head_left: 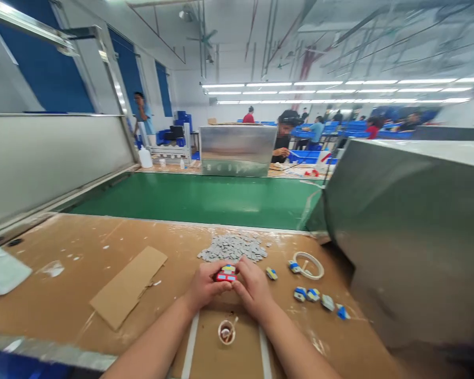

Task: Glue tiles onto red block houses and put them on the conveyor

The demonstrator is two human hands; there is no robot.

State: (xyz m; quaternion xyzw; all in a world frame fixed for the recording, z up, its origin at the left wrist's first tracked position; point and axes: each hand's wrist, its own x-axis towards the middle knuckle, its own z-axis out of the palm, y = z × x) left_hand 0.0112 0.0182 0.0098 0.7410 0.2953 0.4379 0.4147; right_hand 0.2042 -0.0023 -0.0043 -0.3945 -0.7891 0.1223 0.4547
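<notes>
Between my two hands is a small red toy car (226, 276) with pale blue and yellow patches. My left hand (206, 282) grips its left side, and my right hand (253, 284) closes on its right side. Just beyond my fingers lies a heap of small flat grey pieces (237, 247). Below the hands stands a small cup (226, 332) with dark reddish contents and a thin stick leaning in it. To the right of my right hand rests a small block with blue, yellow and white on it (272, 273).
Farther right are a tape ring (319, 268) and several small blue-and-white blocks (313, 295). A cardboard piece (128, 287) and a white jug (3, 269) lie left. A green conveyor belt (205, 197) runs behind the table; a large metal box (411, 226) bounds the right. Another person (283, 142) sits across.
</notes>
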